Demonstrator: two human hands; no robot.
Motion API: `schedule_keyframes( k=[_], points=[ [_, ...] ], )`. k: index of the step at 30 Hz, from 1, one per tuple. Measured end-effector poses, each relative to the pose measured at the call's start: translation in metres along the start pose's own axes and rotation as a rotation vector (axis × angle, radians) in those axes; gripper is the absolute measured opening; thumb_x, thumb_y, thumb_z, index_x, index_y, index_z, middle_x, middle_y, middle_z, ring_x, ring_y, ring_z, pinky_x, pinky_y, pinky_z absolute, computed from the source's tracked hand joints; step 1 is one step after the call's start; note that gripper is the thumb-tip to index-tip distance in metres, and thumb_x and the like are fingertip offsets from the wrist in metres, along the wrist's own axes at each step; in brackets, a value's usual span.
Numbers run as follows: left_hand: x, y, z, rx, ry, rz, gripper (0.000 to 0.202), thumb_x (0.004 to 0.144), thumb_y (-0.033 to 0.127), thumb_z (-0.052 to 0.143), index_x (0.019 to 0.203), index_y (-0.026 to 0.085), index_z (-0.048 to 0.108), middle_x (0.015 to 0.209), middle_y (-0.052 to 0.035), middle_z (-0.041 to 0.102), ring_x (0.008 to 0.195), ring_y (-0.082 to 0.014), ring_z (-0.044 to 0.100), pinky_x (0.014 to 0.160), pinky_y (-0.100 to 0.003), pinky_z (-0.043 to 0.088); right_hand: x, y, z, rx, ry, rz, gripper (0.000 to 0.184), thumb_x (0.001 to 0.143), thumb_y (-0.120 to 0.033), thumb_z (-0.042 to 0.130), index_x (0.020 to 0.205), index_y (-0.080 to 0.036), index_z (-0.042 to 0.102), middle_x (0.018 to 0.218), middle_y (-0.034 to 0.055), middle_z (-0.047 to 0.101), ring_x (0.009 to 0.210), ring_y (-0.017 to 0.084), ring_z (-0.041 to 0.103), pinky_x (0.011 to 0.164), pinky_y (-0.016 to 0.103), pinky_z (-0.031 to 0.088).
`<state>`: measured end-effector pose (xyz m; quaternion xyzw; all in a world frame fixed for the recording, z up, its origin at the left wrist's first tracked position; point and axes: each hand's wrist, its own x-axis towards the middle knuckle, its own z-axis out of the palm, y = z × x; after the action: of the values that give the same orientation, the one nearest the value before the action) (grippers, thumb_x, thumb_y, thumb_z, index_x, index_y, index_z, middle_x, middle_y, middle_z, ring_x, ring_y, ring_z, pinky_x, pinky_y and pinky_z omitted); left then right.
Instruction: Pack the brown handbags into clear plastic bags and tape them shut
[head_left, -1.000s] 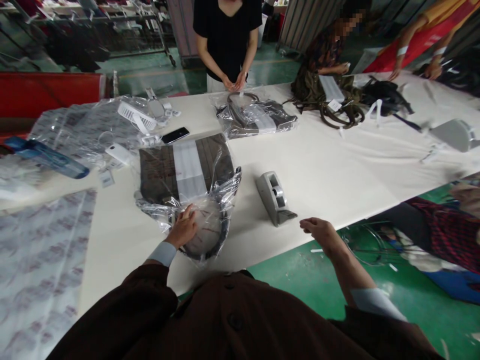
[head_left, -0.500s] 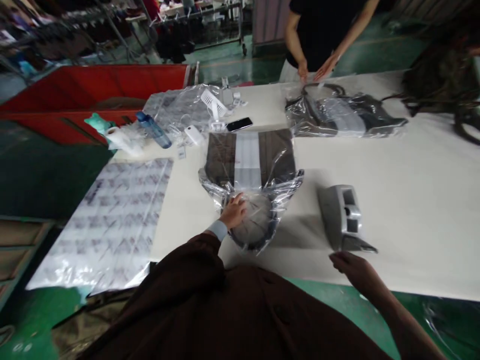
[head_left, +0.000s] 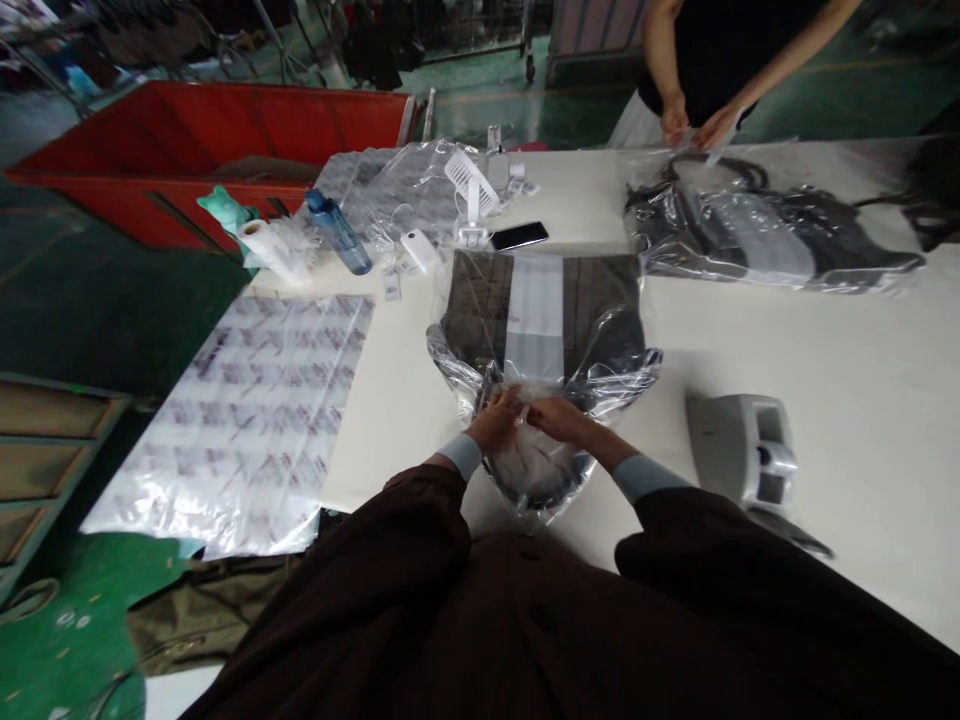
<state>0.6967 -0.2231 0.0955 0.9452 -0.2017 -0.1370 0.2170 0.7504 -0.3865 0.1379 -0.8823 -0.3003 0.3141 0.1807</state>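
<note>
A dark brown handbag [head_left: 472, 300] with a white paper band [head_left: 534, 310] around its middle lies in a clear plastic bag [head_left: 615, 385] on the table in front of me. Its rounded handle [head_left: 551, 495] points toward me beneath the plastic. My left hand [head_left: 497, 418] is closed on the plastic just below the band. Close beside it, my right hand [head_left: 556, 418] pinches at the same spot; what lies between its fingertips is too small to make out. To the right stands a grey tape dispenser [head_left: 739, 450].
Printed plastic sheets [head_left: 255, 400] overhang the table's left edge. Behind them are a blue bottle [head_left: 339, 232], a white roll [head_left: 274, 250] and a phone [head_left: 519, 236]. Across the table, a co-worker's hands [head_left: 694, 125] hold plastic above another bagged handbag [head_left: 772, 230]. A red bin [head_left: 225, 140] stands behind.
My right hand has moved left from beside the tape dispenser to the plastic bag, meeting my left hand. My left fingers, spread before, have closed on the plastic. The view has shifted.
</note>
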Motion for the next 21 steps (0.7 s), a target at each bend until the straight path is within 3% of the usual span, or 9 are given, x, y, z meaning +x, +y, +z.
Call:
schedule_keyframes(
  k=[4,10,14,21],
  points=[
    [0.003,-0.002,-0.002,-0.023,-0.028,-0.013,0.059,0.074,0.012,0.048,0.132,0.019,0.043,0.149,-0.0122,0.022,0.135,-0.0301,0.021,0.108,-0.046,0.022,0.018,-0.002,0.004,-0.072,-0.001,0.086,0.024,0.083,-0.022,0.048,0.09,-0.01,0.068,0.1,0.0161,0.066,0.095,0.024,0.061,0.085,0.032,0.043],
    [0.006,0.004,0.0,-0.019,0.052,-0.03,0.034,0.091,0.023,0.034,0.112,0.016,0.06,0.132,-0.0125,0.047,0.128,-0.025,0.032,0.107,-0.044,0.027,0.028,-0.008,0.008,-0.135,-0.016,0.217,0.027,0.083,-0.019,0.047,0.094,-0.007,0.068,0.1,0.0203,0.066,0.094,0.027,0.062,0.084,0.037,0.045],
    [0.002,0.009,0.004,-0.033,0.081,-0.148,0.034,0.09,0.02,0.035,0.115,0.02,0.059,0.136,-0.0077,0.043,0.119,-0.0259,0.039,0.102,-0.042,0.035,0.028,-0.014,0.004,-0.141,-0.004,0.231,0.028,0.085,-0.023,0.047,0.094,-0.007,0.068,0.102,0.0207,0.065,0.097,0.03,0.061,0.084,0.038,0.046],
    [-0.001,0.013,0.004,-0.008,0.134,-0.214,0.033,0.088,0.017,0.041,0.113,0.026,0.059,0.143,-0.0025,0.036,0.116,-0.0263,0.042,0.093,-0.042,0.045,0.022,-0.017,0.002,-0.081,0.028,0.249,0.027,0.085,-0.027,0.049,0.094,-0.01,0.068,0.104,0.0155,0.066,0.102,0.027,0.058,0.09,0.036,0.043]
  ],
)
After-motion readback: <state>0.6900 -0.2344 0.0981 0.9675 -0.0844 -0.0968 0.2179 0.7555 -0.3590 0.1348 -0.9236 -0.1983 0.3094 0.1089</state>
